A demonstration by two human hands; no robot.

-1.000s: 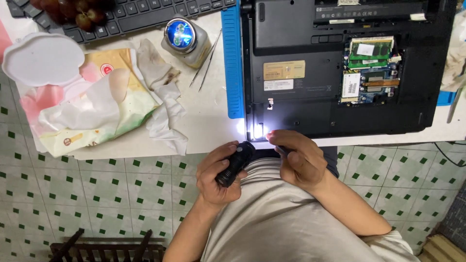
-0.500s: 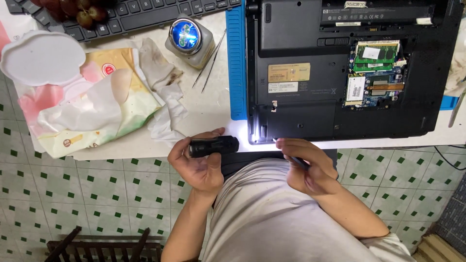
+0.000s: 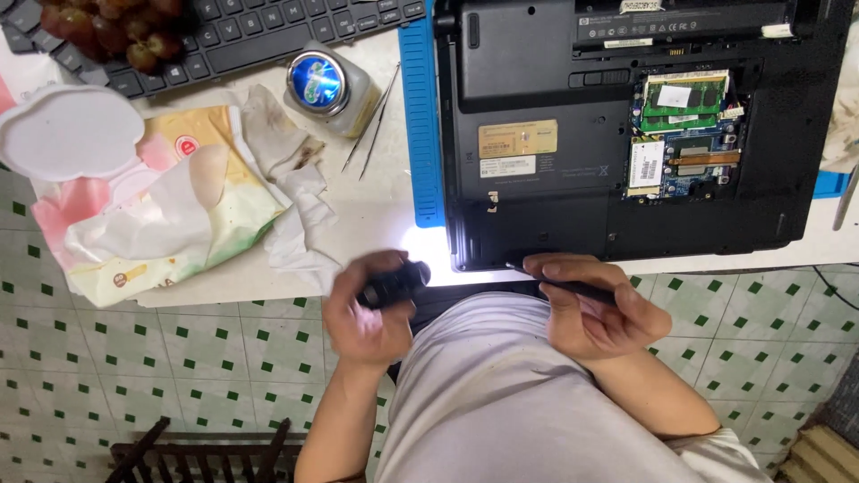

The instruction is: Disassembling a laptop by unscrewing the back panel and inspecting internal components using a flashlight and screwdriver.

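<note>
Two hands working at the near edge of the worktop. Left hand curling its fingers round a small black torch, holding it just off the worktop edge, lens end throwing a bright patch onto the white surface by the near left corner of the laptop. Right hand pinching a slim black screwdriver, lying almost level, tip touching or nearly touching the laptop's near edge; cannot tell which.

Lying upside down on a blue mat, the laptop showing an open bay in its base, holding a green memory module at the top and a small card with a white label lower left, copper and blue parts beside them.

Standing left of the mat, a small clear jar with a shiny blue lid, contents not showing. Resting beside it, thin tweezers. Lying further left, a soft wet-wipe pack with its white flip lid open and wipes bulging out, crumpled stained wipes spreading beside it. Sitting at the far edge, a black keyboard with a bunch of dark red grapes on it.
</note>
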